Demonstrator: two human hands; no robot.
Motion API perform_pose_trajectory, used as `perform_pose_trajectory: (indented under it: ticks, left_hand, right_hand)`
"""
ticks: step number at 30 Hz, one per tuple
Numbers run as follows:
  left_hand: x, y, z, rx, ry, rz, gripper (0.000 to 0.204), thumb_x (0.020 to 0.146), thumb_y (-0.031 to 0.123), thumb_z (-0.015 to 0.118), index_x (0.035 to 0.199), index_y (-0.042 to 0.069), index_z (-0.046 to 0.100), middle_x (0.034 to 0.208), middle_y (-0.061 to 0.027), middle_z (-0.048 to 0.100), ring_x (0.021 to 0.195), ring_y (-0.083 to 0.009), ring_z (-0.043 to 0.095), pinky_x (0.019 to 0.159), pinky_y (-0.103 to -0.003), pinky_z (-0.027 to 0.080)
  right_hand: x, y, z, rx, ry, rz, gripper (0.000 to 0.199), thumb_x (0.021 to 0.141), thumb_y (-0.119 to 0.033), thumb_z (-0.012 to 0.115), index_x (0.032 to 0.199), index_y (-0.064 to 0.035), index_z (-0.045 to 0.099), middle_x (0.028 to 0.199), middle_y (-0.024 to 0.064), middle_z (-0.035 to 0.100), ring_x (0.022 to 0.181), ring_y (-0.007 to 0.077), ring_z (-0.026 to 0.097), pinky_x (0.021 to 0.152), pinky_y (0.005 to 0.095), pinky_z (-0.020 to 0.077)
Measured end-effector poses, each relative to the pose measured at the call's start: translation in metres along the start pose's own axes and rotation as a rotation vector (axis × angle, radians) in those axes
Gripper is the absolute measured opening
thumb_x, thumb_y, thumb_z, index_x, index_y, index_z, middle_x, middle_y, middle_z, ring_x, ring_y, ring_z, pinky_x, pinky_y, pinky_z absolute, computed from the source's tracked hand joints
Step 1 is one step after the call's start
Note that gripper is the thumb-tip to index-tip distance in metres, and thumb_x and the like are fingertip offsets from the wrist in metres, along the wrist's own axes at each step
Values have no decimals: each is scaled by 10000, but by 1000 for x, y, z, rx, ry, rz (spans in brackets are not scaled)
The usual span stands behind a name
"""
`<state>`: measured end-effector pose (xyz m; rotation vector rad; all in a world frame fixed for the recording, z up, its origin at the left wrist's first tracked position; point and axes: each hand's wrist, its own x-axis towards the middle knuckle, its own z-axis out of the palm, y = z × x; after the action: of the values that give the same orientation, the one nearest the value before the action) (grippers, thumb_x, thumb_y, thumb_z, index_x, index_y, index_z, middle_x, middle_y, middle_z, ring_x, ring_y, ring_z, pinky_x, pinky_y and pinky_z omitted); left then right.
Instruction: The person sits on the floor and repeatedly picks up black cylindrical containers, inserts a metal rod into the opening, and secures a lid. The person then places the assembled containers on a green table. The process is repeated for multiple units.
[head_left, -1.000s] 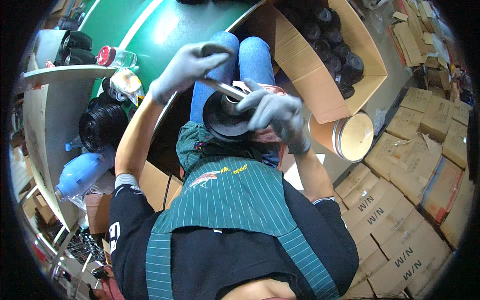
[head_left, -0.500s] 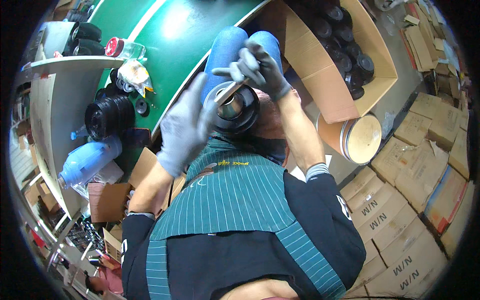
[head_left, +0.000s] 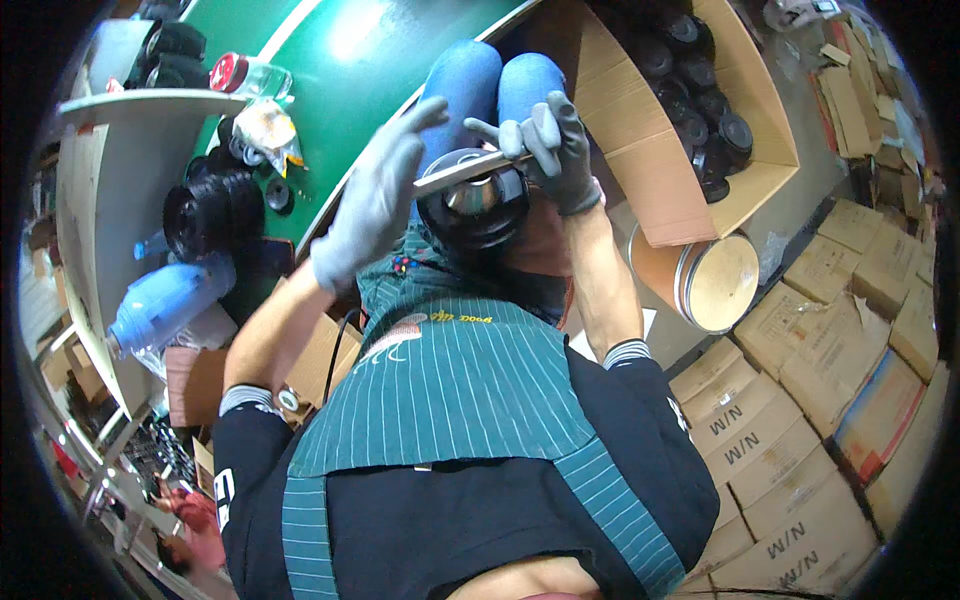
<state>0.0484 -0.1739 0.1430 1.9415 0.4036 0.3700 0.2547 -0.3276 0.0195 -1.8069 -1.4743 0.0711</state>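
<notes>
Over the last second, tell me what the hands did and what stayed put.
The left hand let go of the flat metal tool and drew back toward the body; it now hangs open beside it. The right hand, which was cupping the round black part, moved up and took the tool's right end. The black part stays on the lap, and the open cardboard box of black parts is unchanged.

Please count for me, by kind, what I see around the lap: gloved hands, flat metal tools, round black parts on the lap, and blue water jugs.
Gloved hands: 2, left hand and right hand
Flat metal tool: 1
Round black part on the lap: 1
Blue water jug: 1
Total: 5
</notes>
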Motion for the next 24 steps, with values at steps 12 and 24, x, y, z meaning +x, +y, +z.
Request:
perform_pose_trajectory:
  ticks: [12, 24]
  left_hand:
    - [88, -94, -22, 346, -280, 405, 564, 1184, 389, 291, 1548, 74, 586, 1654, -153, 502, 1614, -381, 302, 1345, -510, 198]
    - [148, -103, 18, 313, -425, 673, 427, 1100, 325, 477, 1409, 113, 682, 1559, -191, 557, 1576, -438, 359, 1334, -622, 178]
  right_hand:
    - [-25, -94, -48, 1171, 43, 209, 407, 1074, -271, 558, 698, -128, 620, 664, -13, 553, 863, 224, 595, 1072, 469, 476]
    - [52, -115, -79, 444, -601, -425, 332, 851, -203, 768, 582, -150, 581, 573, 22, 519, 684, 229, 607, 1013, 502, 544]
